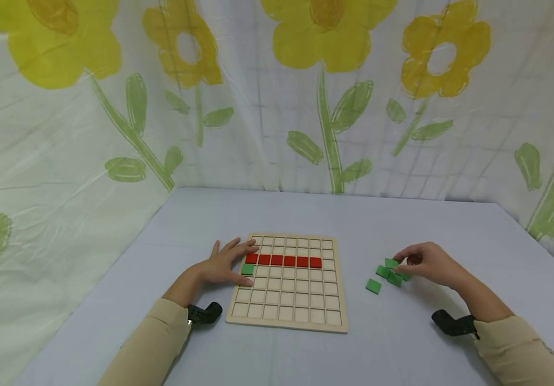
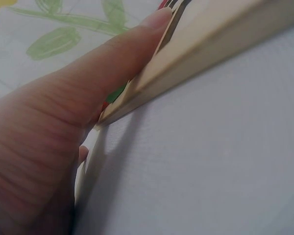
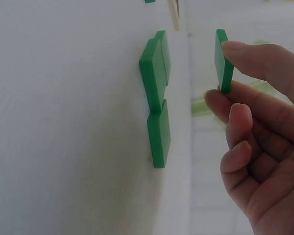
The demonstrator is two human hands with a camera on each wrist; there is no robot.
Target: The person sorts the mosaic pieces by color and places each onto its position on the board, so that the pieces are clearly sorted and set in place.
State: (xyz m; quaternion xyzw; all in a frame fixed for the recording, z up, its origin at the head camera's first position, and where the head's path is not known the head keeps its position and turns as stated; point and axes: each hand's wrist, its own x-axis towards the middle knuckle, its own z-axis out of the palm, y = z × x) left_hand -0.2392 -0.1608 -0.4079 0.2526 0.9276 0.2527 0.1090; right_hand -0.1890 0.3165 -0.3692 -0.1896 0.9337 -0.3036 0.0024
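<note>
A wooden grid board (image 1: 286, 325) lies flat on the table. A row of several red tiles (image 1: 277, 260) fills cells across it, and one green tile (image 1: 247, 269) sits just below the row's left end. My left hand (image 1: 223, 265) rests on the board's left edge, fingers and thumb spread around that green tile; the left wrist view shows the thumb (image 2: 122, 51) laid over the rim. To the right of the board, my right hand (image 3: 269, 122) pinches a green tile (image 3: 222, 61) between thumb and fingers, raised above several loose green tiles (image 3: 159, 134).
One green tile (image 1: 373, 286) lies apart, nearer the board than the other loose ones. A white cloth covers the table (image 1: 277, 359). Behind it hangs a curtain (image 1: 243, 161) printed with yellow flowers. Each wrist wears a black camera (image 1: 204, 313).
</note>
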